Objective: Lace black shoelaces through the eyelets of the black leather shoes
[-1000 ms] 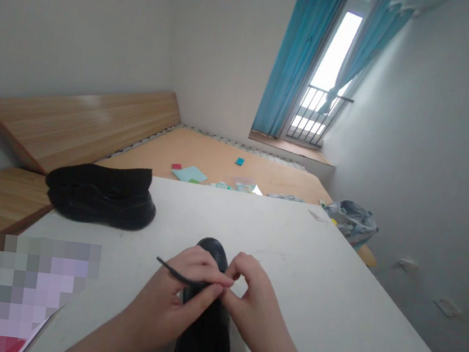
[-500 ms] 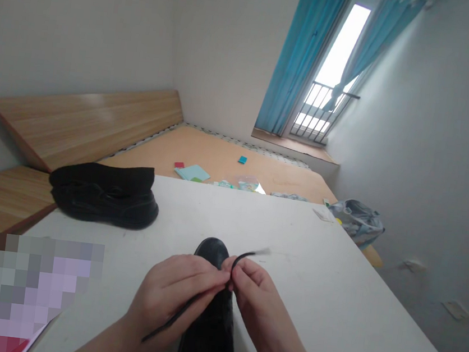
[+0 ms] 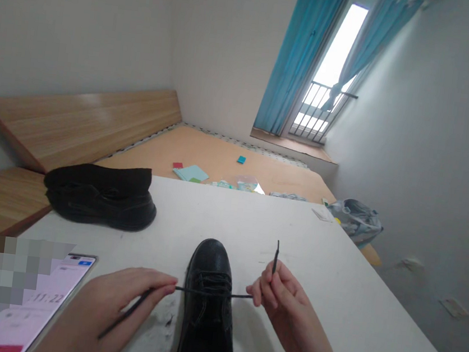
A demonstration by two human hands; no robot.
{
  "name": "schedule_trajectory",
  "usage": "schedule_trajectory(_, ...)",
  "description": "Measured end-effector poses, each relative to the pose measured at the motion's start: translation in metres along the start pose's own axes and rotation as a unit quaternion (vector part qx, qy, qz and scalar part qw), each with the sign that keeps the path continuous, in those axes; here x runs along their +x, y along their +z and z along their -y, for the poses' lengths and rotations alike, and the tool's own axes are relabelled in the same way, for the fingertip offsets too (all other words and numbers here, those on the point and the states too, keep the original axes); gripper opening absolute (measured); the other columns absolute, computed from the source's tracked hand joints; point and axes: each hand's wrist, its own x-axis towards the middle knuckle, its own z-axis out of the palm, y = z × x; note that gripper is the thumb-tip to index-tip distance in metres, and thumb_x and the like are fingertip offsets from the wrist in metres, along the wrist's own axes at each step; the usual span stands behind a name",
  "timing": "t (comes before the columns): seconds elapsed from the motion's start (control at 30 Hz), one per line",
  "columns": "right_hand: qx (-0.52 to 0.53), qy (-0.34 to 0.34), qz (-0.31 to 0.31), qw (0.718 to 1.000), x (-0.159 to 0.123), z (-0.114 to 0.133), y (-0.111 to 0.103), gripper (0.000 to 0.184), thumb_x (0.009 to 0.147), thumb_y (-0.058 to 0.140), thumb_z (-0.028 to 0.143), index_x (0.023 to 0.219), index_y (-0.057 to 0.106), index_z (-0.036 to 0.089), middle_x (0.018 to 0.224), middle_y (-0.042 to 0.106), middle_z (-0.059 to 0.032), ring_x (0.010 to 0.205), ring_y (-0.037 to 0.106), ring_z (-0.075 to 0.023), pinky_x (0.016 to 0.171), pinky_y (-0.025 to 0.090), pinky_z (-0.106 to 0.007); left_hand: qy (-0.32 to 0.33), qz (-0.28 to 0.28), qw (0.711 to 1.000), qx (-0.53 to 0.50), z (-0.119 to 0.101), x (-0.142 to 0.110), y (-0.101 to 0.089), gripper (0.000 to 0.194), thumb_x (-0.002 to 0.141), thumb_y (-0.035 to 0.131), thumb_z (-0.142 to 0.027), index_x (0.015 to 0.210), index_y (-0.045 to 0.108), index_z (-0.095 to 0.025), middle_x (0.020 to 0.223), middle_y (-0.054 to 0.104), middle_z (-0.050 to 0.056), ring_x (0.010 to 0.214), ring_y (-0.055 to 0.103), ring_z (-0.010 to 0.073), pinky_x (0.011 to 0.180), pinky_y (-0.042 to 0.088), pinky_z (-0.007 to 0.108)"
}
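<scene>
A black leather shoe point(image 3: 211, 258) stands on the white table point(image 3: 285, 328) in front of me, toe pointing away. Its black shoelace point(image 3: 241, 296) is stretched straight out to both sides across the tongue. To the left of the shoe, my left hand point(image 3: 126, 305) pinches one lace end, whose tail trails down over the palm. On the right, my right hand point(image 3: 284, 294) is closed on the other end, with the tip sticking up above the fingers. Neither hand touches the shoe itself.
Another black shoe point(image 3: 104, 206) lies at the table's far left, with a flat black piece point(image 3: 103, 177) on or behind it. A phone point(image 3: 46, 301) with a lit screen is at the left edge. Beyond the table, a bed point(image 3: 277, 172) holds small papers; a bag point(image 3: 354, 218) sits at right.
My hands were close together over the shoe, handling the lace; they have now moved apart to left and right, pulling the lace taut and uncovering the shoe's front. The phone screen now shows.
</scene>
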Motion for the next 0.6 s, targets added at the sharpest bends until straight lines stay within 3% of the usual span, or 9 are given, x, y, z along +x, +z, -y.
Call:
schedule_trajectory(0.1,-0.08,0.01,-0.014,0.997,0.001,-0.007,-0.021,0.028,0.089,0.065,0.045,0.083,0.057,0.019,0.058,0.042,0.0073,0.061,0.049,-0.0113,0.073,0.039,-0.027,-0.132,0.075,0.988,-0.004,0.018,-0.015,0.003,0.024,0.091,0.054,-0.045,0.085,0.072,-0.029,0.08,0.078,-0.004,0.073,0.074,0.0167,0.065,0.056,0.018)
schedule_trajectory(0.2,-0.232,0.033,-0.008,0.972,0.003,-0.015,-0.032,0.028,0.093,0.055,0.048,0.102,0.057,0.021,0.072,0.052,0.0019,0.073,0.053,-0.0165,0.076,0.041,-0.032,-0.218,0.169,0.961,-0.017,0.024,-0.019,0.011,0.032,0.091,0.048,-0.048,0.082,0.071,-0.028,0.078,0.077,-0.002,0.075,0.073,0.0206,0.066,0.057,0.025)
schedule_trajectory(0.3,-0.417,-0.071,-0.056,0.904,0.003,-0.017,-0.03,0.035,0.094,0.053,0.041,0.125,0.049,0.025,0.107,0.055,-0.0063,0.104,0.052,-0.0228,0.096,0.039,-0.042,-0.256,0.106,0.961,-0.005,0.019,-0.014,0.016,0.036,0.088,0.05,-0.051,0.11,0.066,-0.027,0.103,0.076,0.003,0.093,0.071,0.0249,0.08,0.057,0.034)
schedule_trajectory(0.4,-0.53,-0.147,-0.02,0.835,-0.001,-0.013,-0.018,0.024,0.094,0.052,0.029,0.117,0.054,0.028,0.123,0.047,-0.0076,0.122,0.043,-0.0246,0.106,0.032,-0.045,-0.223,0.044,0.974,-0.003,0.008,-0.009,0.019,0.038,0.088,0.05,-0.05,0.117,0.06,-0.027,0.116,0.07,0.006,0.106,0.065,0.0268,0.086,0.055,0.038)
schedule_trajectory(0.5,-0.559,-0.126,0.054,0.818,-0.005,-0.012,-0.003,0.006,0.093,0.055,0.021,0.097,0.057,0.025,0.113,0.05,-0.0065,0.115,0.046,-0.024,0.099,0.039,-0.041,-0.136,0.079,0.987,-0.028,-0.007,-0.005,0.028,0.022,0.09,0.053,-0.043,0.098,0.064,-0.026,0.103,0.07,0.004,0.099,0.064,0.0245,0.087,0.052,0.036)
schedule_trajectory(0.6,-0.559,-0.131,0.081,0.815,-0.006,-0.015,0.009,0.008,0.093,0.054,0.017,0.087,0.053,0.023,0.102,0.054,-0.005,0.104,0.05,-0.0223,0.091,0.044,-0.038,-0.097,0.106,0.989,-0.039,-0.019,-0.001,0.042,0.018,0.093,0.05,-0.037,0.085,0.06,-0.023,0.087,0.067,0.002,0.084,0.061,0.0223,0.077,0.05,0.034)
